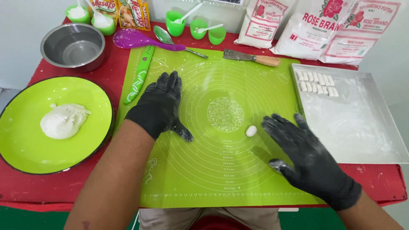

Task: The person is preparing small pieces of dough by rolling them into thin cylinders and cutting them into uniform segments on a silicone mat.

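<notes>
Both hands wear black gloves dusted with flour and lie flat and released on a green silicone mat that fills the middle of the frame. The left hand rests palm down, left of centre, fingers spread toward the top, grasping nothing. The right hand, lower right, is also spread wide, its fingertips just beside a small white dough ball that sits on the mat near the printed round pattern; whether they touch it cannot be told. At the right lies a floured metal tray with two short rows of cut dough pieces in its upper left corner. Along the top right stand three white flour bags with red lettering and a red flower mark. At upper left, two orange and yellow seasoning packets lean beside small green cups. A green plate at the left bears a dough lump, below a steel bowl.
</notes>
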